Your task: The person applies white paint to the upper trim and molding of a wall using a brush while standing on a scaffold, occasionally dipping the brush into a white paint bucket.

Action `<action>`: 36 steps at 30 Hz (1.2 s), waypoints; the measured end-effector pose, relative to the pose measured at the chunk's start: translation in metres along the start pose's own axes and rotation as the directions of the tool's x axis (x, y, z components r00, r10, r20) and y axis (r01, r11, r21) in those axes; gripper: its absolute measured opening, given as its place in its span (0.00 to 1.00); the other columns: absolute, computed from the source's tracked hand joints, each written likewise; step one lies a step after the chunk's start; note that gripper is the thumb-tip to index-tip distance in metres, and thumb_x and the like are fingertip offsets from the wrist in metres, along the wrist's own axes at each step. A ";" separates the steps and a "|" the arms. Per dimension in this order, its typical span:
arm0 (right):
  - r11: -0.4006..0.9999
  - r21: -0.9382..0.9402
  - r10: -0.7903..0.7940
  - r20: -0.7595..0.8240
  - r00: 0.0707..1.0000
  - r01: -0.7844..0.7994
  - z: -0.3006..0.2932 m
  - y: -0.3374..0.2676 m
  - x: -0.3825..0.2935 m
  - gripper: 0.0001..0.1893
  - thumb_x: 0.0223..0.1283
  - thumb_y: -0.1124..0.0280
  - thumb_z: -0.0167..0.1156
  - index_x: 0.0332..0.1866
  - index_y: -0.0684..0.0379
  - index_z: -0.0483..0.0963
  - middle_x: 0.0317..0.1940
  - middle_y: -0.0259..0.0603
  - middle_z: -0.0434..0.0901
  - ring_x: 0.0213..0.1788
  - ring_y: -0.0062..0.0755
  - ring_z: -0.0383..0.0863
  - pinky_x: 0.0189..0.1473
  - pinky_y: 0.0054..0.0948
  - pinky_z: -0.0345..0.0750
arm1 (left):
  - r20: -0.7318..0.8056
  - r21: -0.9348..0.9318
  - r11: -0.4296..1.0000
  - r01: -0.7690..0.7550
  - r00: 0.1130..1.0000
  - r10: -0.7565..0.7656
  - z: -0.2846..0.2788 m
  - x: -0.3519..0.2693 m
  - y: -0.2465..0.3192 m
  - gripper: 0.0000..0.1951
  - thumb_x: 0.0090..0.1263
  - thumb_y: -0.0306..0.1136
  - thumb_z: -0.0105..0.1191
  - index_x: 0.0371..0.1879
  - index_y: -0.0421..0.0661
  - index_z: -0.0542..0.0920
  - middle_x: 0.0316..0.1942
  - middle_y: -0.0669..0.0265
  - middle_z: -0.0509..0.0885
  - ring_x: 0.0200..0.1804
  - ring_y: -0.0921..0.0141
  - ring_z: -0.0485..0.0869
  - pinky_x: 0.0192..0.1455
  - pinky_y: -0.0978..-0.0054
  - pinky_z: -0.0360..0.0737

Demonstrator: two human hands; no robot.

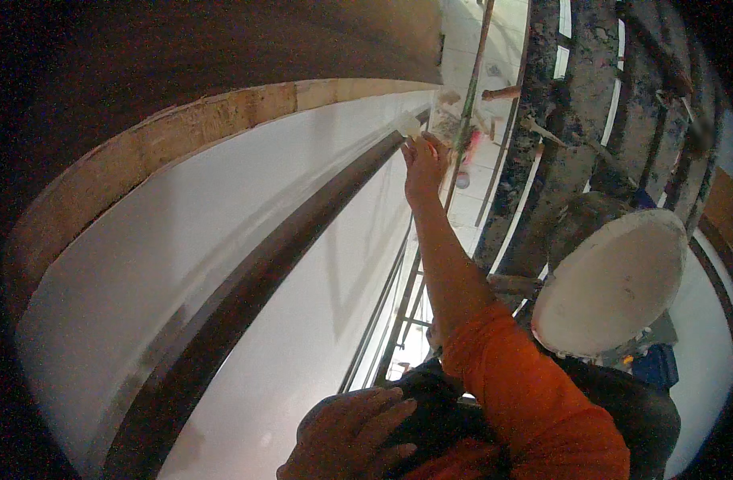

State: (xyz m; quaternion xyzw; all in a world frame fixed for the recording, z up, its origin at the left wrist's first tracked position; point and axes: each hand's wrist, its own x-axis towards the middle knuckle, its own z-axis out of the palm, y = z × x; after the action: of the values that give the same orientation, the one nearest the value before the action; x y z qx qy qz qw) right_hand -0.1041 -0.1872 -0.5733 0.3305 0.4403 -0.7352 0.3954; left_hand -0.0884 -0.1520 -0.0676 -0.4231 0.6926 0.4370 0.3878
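Note:
My right hand reaches out along the wall, its fingers closed around a small pale flat-ended tool, either a putty knife or a brush. Its end is at the far part of a long dark brown band that crosses the white wall. Wet-looking grey streaks run on the wall above the band. Down at the bottom, my left hand rests on the dark cloth over my knee with its fingers spread and nothing in them.
Stained scaffold planks with gaps between them lie at the right. A round container with a pale top stands on them beside me. A scaffold pole passes near my right hand. Far below, another person's arm shows over the tiled floor.

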 end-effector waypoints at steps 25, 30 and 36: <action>0.955 0.163 0.253 -0.018 0.967 -0.246 0.028 -0.054 -0.104 0.10 0.72 0.76 0.56 0.52 0.70 0.72 0.47 0.52 0.82 0.46 0.44 0.89 0.54 0.35 0.90 | 0.055 0.043 0.989 -0.142 0.989 0.139 -0.004 0.014 -0.012 0.28 0.67 0.39 0.67 0.66 0.48 0.79 0.68 0.57 0.79 0.71 0.52 0.75 0.75 0.54 0.70; 0.977 0.128 0.168 0.045 0.985 -0.173 0.017 -0.075 -0.112 0.14 0.73 0.74 0.58 0.58 0.68 0.73 0.54 0.53 0.82 0.53 0.47 0.88 0.56 0.38 0.88 | 0.035 0.053 0.998 -0.045 0.998 0.044 -0.006 0.007 -0.004 0.29 0.67 0.39 0.67 0.67 0.48 0.78 0.69 0.57 0.79 0.71 0.53 0.75 0.75 0.54 0.69; 0.925 -0.353 -0.141 0.030 0.990 0.142 -0.007 0.011 0.003 0.18 0.70 0.69 0.63 0.62 0.60 0.75 0.53 0.39 0.81 0.51 0.30 0.84 0.53 0.29 0.83 | 0.061 0.094 0.990 -0.108 0.993 0.103 0.005 0.005 -0.010 0.28 0.67 0.38 0.67 0.67 0.48 0.79 0.69 0.58 0.79 0.71 0.54 0.75 0.76 0.55 0.70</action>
State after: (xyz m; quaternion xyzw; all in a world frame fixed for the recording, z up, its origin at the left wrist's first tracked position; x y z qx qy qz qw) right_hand -0.0952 -0.1850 -0.5823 0.2196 0.5874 -0.6710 0.3955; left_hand -0.0796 -0.1507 -0.0765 -0.3542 0.7233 0.4342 0.4034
